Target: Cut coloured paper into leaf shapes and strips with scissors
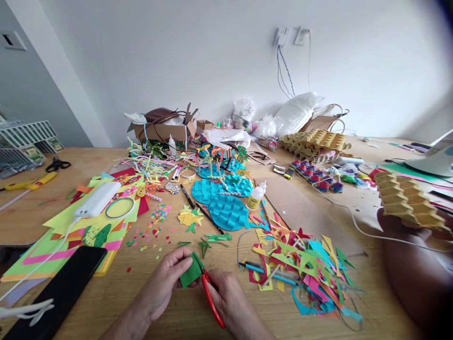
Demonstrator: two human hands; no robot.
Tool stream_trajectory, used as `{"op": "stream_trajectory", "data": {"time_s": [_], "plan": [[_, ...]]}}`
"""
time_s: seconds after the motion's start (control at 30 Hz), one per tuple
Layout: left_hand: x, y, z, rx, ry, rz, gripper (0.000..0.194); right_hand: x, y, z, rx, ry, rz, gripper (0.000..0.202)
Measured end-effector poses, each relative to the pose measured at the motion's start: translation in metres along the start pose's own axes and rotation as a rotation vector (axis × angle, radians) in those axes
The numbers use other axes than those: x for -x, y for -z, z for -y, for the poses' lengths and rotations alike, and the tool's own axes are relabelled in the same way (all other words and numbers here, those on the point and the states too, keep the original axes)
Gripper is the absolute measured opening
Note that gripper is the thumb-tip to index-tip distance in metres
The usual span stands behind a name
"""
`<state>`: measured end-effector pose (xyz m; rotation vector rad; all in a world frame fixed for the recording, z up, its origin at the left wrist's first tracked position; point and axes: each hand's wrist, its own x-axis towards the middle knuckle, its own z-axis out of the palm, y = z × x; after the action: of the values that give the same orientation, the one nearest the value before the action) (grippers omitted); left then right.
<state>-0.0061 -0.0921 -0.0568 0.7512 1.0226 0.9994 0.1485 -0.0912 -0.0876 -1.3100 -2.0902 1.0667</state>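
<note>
My left hand [169, 274] pinches a small piece of green paper [190, 275] between thumb and fingers. Closed around red-handled scissors [211, 302] is my right hand [228, 293], with the blades at the paper's right edge. A narrow green strip stands along that edge by the blades. Just beyond my hands lie several thin green paper strips [215, 238]. A yellow paper fish [189, 216] rests further up the table, left of round blue woven paper pieces [228, 210]. A glue bottle [255, 196] stands at their right side.
Colourful paper scraps [311, 269] heap up on the right. Coloured sheets [71, 236], a white power bank [98, 198] and a black phone [60, 293] lie left. At far right another person's hand [392, 231] is near an egg carton [406, 198]. A white cable [357, 226] crosses the cardboard side.
</note>
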Motion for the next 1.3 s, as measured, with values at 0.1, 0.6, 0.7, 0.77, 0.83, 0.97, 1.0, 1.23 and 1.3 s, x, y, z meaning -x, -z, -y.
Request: {"op": "stream_trajectory", "data": {"time_s": [0.1, 0.6, 0.7, 0.77, 0.83, 0.97, 1.0, 1.23, 1.3], "plan": [[-0.001, 0.002, 0.003, 0.024, 0.023, -0.015, 0.015, 0.0, 0.001, 0.001, -0.016, -0.012, 0.006, 0.039], [0.001, -0.003, -0.017, -0.452, -0.241, -0.147, 0.024, -0.015, 0.025, 0.02, -0.755, -0.099, -0.038, 0.021], [0.0, -0.006, -0.019, -0.518, -0.262, -0.131, 0.024, -0.02, 0.025, 0.026, -0.75, -0.106, -0.053, 0.019], [0.0, -0.007, -0.02, -0.533, -0.268, -0.119, 0.023, -0.023, 0.023, 0.026, -0.746, -0.106, -0.075, 0.016], [0.001, -0.008, -0.02, -0.487, -0.264, -0.098, 0.022, -0.025, 0.022, 0.026, -0.766, -0.097, -0.109, 0.014], [0.005, -0.01, -0.016, -0.296, -0.19, -0.019, 0.017, -0.028, 0.021, 0.025, -0.819, -0.097, -0.165, 0.016], [0.005, -0.009, -0.013, -0.263, -0.163, -0.003, 0.017, -0.028, 0.022, 0.025, -0.822, -0.101, -0.17, 0.017], [0.0, -0.004, -0.012, -0.293, -0.199, -0.067, 0.014, -0.031, 0.025, 0.031, -0.752, -0.092, -0.133, 0.015], [0.0, -0.002, -0.017, -0.33, -0.223, -0.107, 0.013, -0.031, 0.026, 0.033, -0.71, -0.09, -0.126, 0.013]]}}
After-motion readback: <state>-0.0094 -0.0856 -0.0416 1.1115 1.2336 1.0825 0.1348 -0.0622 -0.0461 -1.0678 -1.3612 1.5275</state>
